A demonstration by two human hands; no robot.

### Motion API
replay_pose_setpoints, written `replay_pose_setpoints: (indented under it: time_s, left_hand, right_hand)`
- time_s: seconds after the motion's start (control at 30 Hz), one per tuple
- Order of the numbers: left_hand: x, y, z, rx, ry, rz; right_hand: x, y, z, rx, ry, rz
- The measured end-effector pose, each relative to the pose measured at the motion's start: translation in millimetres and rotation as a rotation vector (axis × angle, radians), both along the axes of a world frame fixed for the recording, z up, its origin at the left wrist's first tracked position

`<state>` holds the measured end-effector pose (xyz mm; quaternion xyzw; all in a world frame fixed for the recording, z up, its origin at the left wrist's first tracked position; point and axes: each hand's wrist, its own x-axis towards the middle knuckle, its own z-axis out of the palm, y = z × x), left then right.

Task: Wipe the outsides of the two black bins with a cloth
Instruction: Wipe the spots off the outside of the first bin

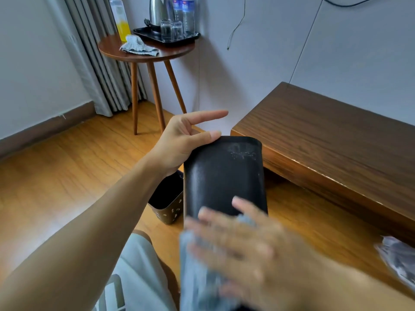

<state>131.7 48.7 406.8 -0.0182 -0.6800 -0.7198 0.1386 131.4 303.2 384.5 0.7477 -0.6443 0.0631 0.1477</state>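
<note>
Blurred right hand (247, 248) fingers spread pressing grey cloth (197, 265), left hand (179, 144) gripping smooth black bin (222, 176)

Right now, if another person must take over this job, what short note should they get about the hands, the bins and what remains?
Left hand: holds the lifted black bin at its far end, thumb on the face, index finger pointing free.
Right hand: blurred, fingers spread, pressing the blue-grey cloth on the bin's near end.
Second bin: upright on the floor, just left of the held one.
Done: wiping of the held bin is under way; a pale smudge remains near its far end.
Left: remove the smudge, finish this bin, then wipe the floor one.
</note>
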Motion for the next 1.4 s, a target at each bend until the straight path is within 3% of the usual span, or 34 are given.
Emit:
replay_pose_setpoints:
  time_s: [0.17,0.23,0.4,0.5,0.7,0.97,1.13,1.23,1.33,1.4]
  left_hand:
    - [-4,0,3,-0.061,0.037,-0.010]
    - [-3,-3,1,-0.014,0.033,0.026]
    - [2,-22,-7,0.042,-0.011,0.163]
    - [4,-22,-9,0.075,-0.041,0.134]
    - [0,0,-8,0.080,-0.040,0.047]
    - [5,1,-17,0.167,-0.010,0.089]
    - [7,4,-27,0.145,-0.017,0.170]
    - [9,8,-31,0.000,-0.032,0.283]
    - [21,9,-38,-0.213,-0.245,0.326]
    - [42,18,-41,-0.162,-0.440,0.240]
  right_hand:
    - [-66,-35,36,-0.044,-0.210,-0.369]
    - [-58,-37,36,-0.027,-0.252,-0.336]
    - [0,-5,8,0.036,-0.111,-0.035]
    - [0,4,-8,-0.013,-0.123,0.009]
    - [-81,-29,13,-0.193,-0.666,-0.478]
    - [-98,-50,1,-0.410,-1.272,-0.369]
    - [-94,-68,3,-0.658,-1.268,-0.420]
    - [-93,-75,4,-0.713,-1.205,-0.503]
    - [-97,-79,10,-0.732,-1.010,-0.633]
    - [-102,-78,18,-0.739,-0.895,-0.711]
